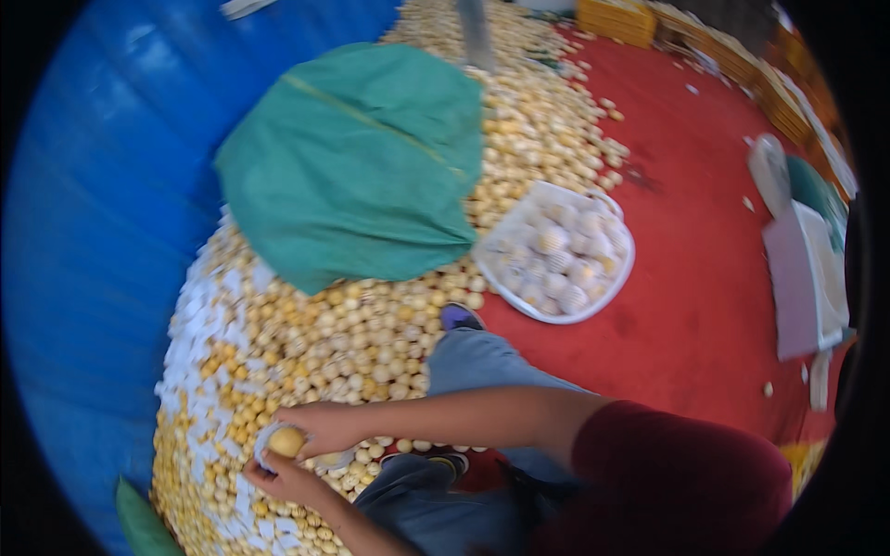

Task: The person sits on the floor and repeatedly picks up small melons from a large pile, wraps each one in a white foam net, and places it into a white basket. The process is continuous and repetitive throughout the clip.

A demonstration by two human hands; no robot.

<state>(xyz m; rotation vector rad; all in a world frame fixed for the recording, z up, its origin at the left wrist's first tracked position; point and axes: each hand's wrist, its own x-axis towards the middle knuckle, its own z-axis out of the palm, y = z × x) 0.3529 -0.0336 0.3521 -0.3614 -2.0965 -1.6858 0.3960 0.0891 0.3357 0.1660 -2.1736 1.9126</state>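
My right hand (323, 425) reaches in from the right, and my left hand (288, 479) comes up from below. Between them is a round yellow fruit (286, 441) with a whitish wrap, seemingly a foam net, around its left side. The left thumb lies over the fruit's lower edge; the right fingers are at its upper and right sides. Both hands are just above a wide heap of pale yellow fruits (334, 333), many of them in nets. White paper pieces (201, 333) lie scattered over the heap's left part.
A white basket (571, 321) of net-wrapped fruits stands on the red floor covering (667, 278). A green cloth (348, 160) lies over part of the heap. Blue sheeting (104, 243) borders the left side. Yellow crates (615, 21) and a tilted white box (806, 285) are farther off.
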